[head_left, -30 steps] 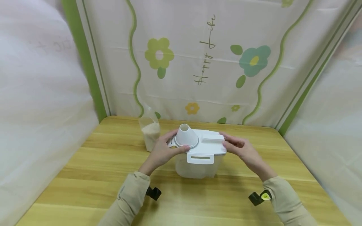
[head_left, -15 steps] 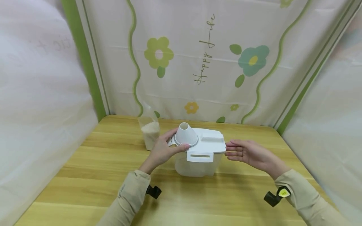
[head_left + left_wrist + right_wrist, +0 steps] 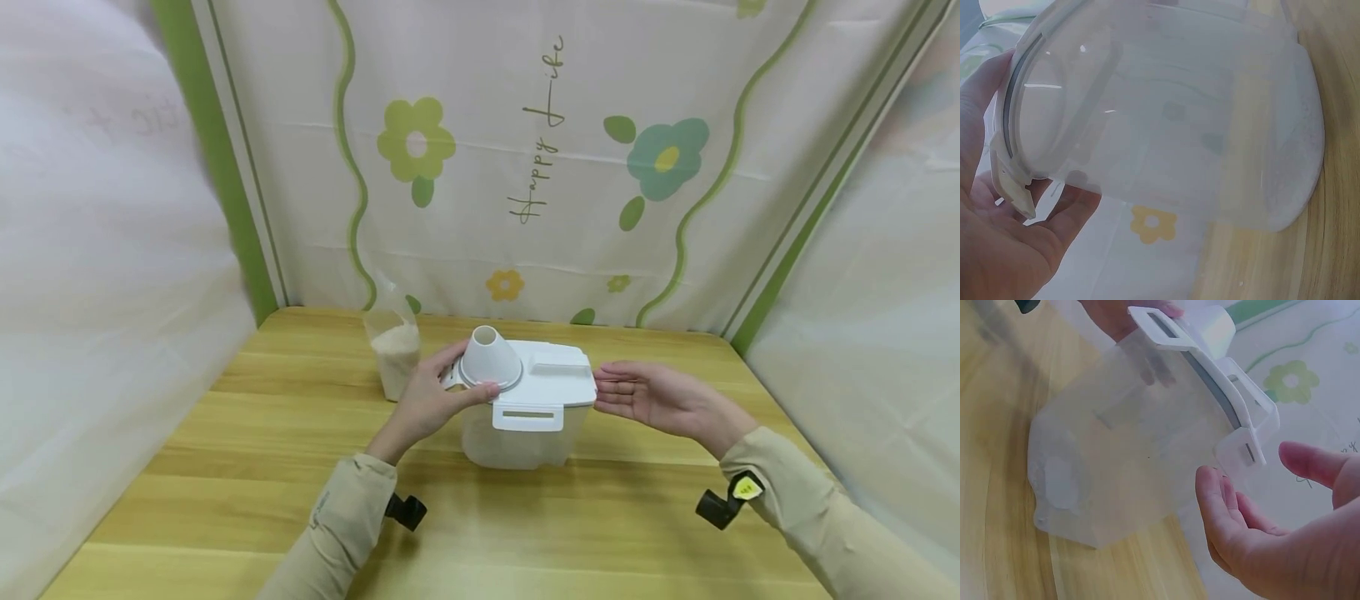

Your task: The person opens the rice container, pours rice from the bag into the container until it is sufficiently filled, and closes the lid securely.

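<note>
A clear plastic storage container (image 3: 517,442) stands upright on the wooden table, topped by a white lid (image 3: 558,385) with a cone-shaped spout (image 3: 491,358). The front latch (image 3: 528,417) sticks outward from the lid. My left hand (image 3: 431,404) grips the lid's left end, thumb on the rim beside the cone and fingers round the far side. At the opposite end, my right hand (image 3: 663,400) has its fingers loosely extended by the end latch (image 3: 1239,453). In the right wrist view, its fingertips lie just under that latch; whether they touch it, I cannot tell.
Behind my left hand stands a clear bag (image 3: 396,354) partly filled with pale grains. A printed flower curtain (image 3: 480,167) hangs at the table's back edge, with white sheets at both sides. Bare wooden table (image 3: 540,533) lies in front of the container.
My right hand has let go of the lid's right end, dropped beside it and turned its palm more inward. The left hand keeps its grip, and the container stays in place.
</note>
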Motion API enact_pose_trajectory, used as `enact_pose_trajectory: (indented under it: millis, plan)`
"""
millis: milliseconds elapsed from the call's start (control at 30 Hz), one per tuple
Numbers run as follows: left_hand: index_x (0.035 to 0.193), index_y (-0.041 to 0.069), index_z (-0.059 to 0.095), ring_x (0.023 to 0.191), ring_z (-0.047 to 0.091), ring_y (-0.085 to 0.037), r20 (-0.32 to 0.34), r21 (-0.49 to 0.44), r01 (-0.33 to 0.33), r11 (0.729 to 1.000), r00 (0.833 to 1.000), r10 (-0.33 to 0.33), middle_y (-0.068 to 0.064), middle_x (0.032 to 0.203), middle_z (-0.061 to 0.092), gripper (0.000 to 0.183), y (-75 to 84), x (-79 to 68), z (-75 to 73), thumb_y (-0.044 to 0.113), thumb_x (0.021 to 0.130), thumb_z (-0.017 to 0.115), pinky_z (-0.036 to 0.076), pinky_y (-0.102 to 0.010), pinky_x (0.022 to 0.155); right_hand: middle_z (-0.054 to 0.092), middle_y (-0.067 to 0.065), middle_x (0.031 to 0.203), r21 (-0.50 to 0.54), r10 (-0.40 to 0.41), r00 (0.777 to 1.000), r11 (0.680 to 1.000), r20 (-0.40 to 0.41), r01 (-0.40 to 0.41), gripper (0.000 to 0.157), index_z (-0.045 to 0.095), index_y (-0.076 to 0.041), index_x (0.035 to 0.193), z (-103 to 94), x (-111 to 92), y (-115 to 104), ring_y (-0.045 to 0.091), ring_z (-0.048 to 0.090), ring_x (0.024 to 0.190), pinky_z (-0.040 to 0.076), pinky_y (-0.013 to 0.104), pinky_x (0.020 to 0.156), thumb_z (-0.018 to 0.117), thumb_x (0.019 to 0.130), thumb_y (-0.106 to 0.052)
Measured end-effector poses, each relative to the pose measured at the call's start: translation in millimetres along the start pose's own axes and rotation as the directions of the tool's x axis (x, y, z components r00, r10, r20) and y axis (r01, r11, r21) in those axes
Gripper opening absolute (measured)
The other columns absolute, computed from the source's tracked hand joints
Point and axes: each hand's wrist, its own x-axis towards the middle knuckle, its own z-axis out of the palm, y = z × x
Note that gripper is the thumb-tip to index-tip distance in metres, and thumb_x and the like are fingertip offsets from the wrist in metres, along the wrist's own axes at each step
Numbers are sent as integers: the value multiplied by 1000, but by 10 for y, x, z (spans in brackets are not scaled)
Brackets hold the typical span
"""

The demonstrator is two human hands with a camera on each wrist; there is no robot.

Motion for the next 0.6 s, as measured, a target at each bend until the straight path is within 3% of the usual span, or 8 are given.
enact_pose_trajectory:
  millis: [100,200,600]
  plan:
    - [141,25,55,110,55,-17,-6,7,9,1000,1000,-9,6,123,61,77,-2,-7,-8,43,73,87,46,-40,95,57,21,123,-4,0,1000,1000,16,0,22,54,6,121,26,25,6,32,58,115,39,45,107,48,104,-7]
    - [141,26,55,111,55,-17,-12,9,11,1000,1000,-11,6,125,60,78,8,-2,-11,44,73,87,46,-40,95,58,20,121,-6,0,1000,1000,17,0,18,61,2,114,39,41,2,30,58,113,41,44,106,49,104,-8]
    - [139,28,57,109,56,-16,-6,11,-1,1000,1000,1,7,122,62,73,-13,9,5,43,73,87,47,-40,94,61,19,116,-6,24,1000,1000,-12,-24,17,63,3,111,42,81,22,29,60,109,44,42,104,51,103,-5]
